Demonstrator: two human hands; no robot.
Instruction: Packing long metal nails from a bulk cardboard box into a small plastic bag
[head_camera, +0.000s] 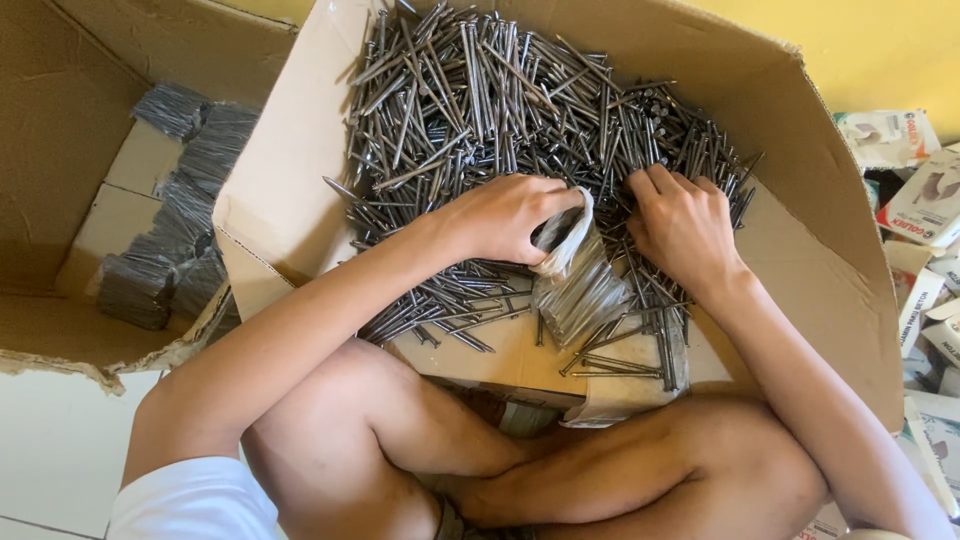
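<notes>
A big open cardboard box (820, 250) in front of my crossed legs holds a heap of long steel nails (500, 90). My left hand (510, 215) grips the mouth of a small clear plastic bag (580, 285) partly filled with nails, holding it open against the pile. My right hand (685, 225) lies palm down on the nails just right of the bag, fingers curled into the heap. Whether it holds any nails is hidden under the palm.
A second cardboard box (60, 150) at the left contains several filled bags of nails (170, 250) stacked in a row. Small white printed cartons (925, 210) are piled at the right edge. White tiled floor (50, 450) shows at the lower left.
</notes>
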